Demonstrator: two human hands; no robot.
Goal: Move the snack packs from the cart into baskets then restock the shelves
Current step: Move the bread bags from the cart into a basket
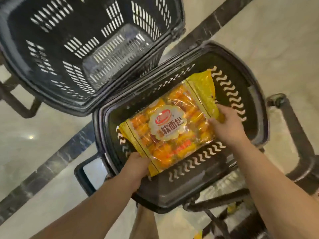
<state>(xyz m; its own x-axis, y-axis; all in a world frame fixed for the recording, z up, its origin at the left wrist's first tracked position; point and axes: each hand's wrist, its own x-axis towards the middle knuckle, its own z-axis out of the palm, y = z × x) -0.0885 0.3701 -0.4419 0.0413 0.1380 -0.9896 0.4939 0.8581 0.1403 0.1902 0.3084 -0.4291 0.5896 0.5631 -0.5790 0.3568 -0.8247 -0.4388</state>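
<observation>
- While both hands hold it, left hand on the near corner and right hand on the far edge, the snack pack sits low inside the near basket.
- Risk: slick wrapper could slip, or a corner catch the basket's rim.
- Second basket touching behind, empty.
- Cart frame just right; nothing blocks.

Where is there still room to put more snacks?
The far basket is bare from wall to wall. The near basket is crowded: the yellow pack, held by both hands, left and right, spans most of it.
</observation>
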